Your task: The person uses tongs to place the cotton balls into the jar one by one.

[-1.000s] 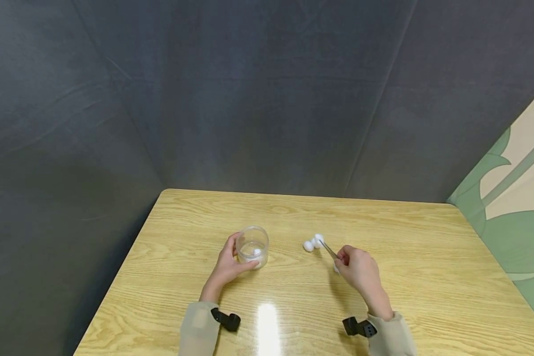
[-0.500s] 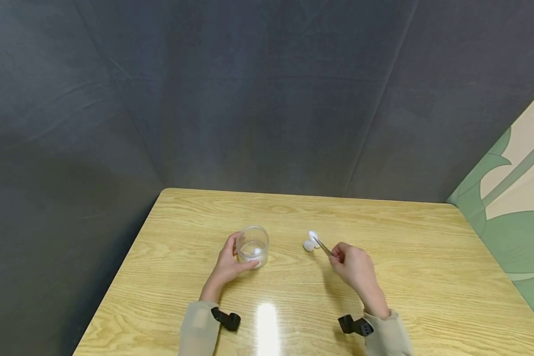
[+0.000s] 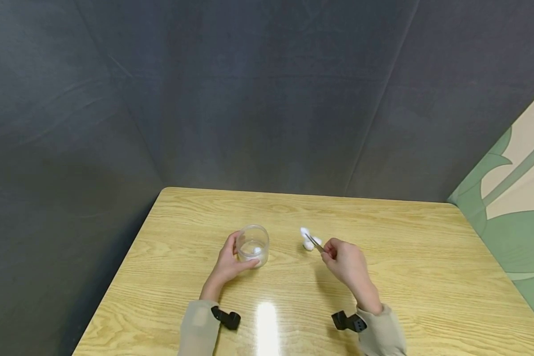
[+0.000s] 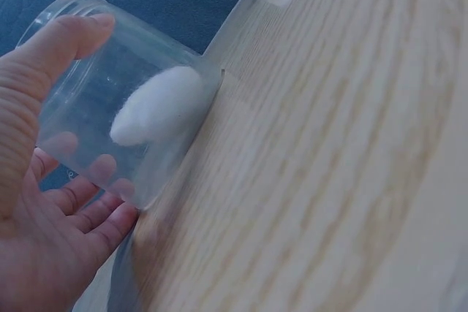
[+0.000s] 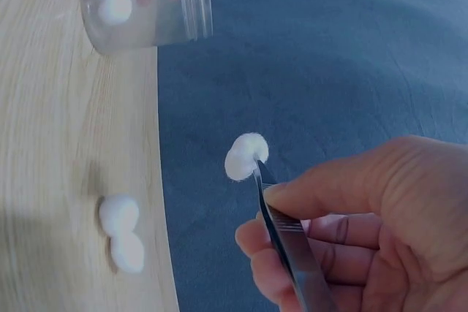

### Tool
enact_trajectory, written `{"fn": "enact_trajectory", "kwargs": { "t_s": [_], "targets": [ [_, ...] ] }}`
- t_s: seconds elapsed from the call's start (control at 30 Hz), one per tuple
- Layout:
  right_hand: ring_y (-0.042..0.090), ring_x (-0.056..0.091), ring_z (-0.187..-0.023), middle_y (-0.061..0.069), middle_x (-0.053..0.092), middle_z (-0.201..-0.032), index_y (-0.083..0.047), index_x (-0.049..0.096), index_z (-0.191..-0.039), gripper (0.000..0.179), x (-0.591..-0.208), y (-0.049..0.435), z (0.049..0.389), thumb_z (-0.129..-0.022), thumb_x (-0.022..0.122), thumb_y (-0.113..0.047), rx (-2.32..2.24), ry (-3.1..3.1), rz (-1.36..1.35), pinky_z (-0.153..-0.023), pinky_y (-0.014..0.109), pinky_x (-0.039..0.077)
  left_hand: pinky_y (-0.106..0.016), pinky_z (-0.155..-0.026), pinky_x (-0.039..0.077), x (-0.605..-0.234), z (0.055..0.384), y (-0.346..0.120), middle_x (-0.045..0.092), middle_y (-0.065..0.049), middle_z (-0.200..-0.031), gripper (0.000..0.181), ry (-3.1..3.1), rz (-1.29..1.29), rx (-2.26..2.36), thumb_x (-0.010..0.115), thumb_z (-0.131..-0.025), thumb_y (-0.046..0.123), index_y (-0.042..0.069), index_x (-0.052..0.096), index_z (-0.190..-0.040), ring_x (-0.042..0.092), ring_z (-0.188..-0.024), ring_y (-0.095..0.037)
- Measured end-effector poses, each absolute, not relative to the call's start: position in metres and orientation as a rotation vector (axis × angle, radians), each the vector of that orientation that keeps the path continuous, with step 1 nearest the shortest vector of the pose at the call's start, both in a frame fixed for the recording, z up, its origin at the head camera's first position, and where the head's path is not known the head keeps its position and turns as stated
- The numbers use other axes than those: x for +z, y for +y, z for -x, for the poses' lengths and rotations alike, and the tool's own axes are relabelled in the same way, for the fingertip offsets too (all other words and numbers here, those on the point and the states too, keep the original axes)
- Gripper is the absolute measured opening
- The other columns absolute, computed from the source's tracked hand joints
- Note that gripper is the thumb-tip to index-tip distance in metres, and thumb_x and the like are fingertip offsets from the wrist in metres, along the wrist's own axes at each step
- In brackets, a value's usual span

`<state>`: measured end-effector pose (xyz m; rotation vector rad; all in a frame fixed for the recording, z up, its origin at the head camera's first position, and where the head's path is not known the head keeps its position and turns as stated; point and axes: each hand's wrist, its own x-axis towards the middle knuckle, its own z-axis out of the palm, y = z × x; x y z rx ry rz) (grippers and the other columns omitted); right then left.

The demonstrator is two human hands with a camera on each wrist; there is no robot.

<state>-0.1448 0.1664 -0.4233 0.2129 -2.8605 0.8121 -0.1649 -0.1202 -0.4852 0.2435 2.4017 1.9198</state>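
My left hand point(image 3: 228, 264) grips a clear, open-topped plastic jar point(image 3: 252, 238) standing on the table, thumb on the near side and fingers around the far side. White cotton balls point(image 5: 115, 8) lie at the jar's bottom. My right hand point(image 3: 349, 264) pinches metal tweezers point(image 5: 298, 257) between thumb and fingers. Their tips hold one cotton ball point(image 5: 246, 156), raised above the table to the right of the jar. Two more cotton balls point(image 5: 121, 217) sit side by side on the tabletop, under the tweezers in the head view.
The wood-grain table point(image 3: 196, 212) has dark cloth point(image 3: 267, 99) behind it and along its left side. A leaf-patterned fabric point(image 3: 516, 198) hangs at the right. Each wrist carries a black strap-on camera point(image 3: 226, 317).
The right hand has moved left with the tweezers, carrying a cotton ball up and away from the two others. The left hand and jar have stayed in place.
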Motion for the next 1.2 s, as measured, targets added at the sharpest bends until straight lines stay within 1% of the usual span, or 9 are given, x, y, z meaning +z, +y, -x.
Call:
{"fn": "enact_trajectory", "kwargs": {
  "t_s": [0.33,0.63,0.83,1.2],
  "targets": [
    [0.010,0.040,-0.049,-0.004,0.049,-0.057,-0.010,0.058,-0.070,0.014,-0.418,0.151,0.147,-0.077,0.069,-0.004,0.846,-2.836,-0.259,-0.046,0.026,0.032,-0.055,-0.095,0.036,-0.485,0.165,-0.120,0.043,-0.026,-0.133,0.081,2.409,-0.248,1.916,0.079,-0.071,0.005,-0.002,0.034,-0.139,0.046,-0.117,-0.043],
    [0.010,0.041,-0.048,-0.005,0.051,-0.058,-0.009,0.059,-0.072,0.012,-0.415,0.139,0.148,-0.077,0.069,-0.004,0.880,-2.850,-0.279,-0.046,0.026,0.034,-0.054,-0.094,0.037,-0.485,0.165,-0.119,0.044,-0.026,-0.132,0.081,2.411,-0.252,1.918,0.079,-0.071,0.004,-0.002,0.034,-0.138,0.046,-0.116,-0.043],
    [0.009,0.041,-0.048,-0.004,0.051,-0.058,-0.009,0.059,-0.072,0.012,-0.415,0.133,0.147,-0.077,0.069,-0.003,0.898,-2.854,-0.290,-0.044,0.025,0.033,-0.054,-0.093,0.037,-0.485,0.164,-0.119,0.044,-0.026,-0.131,0.081,2.422,-0.244,1.915,0.079,-0.071,0.005,-0.003,0.035,-0.138,0.046,-0.115,-0.042],
    [0.008,0.041,-0.048,-0.006,0.051,-0.056,-0.011,0.059,-0.070,0.014,-0.418,0.121,0.147,-0.075,0.069,-0.002,0.865,-2.814,-0.358,-0.045,0.025,0.033,-0.054,-0.093,0.037,-0.482,0.162,-0.118,0.044,-0.026,-0.132,0.080,2.430,-0.251,1.913,0.079,-0.071,0.004,-0.003,0.035,-0.137,0.046,-0.115,-0.043]
  ]
}}
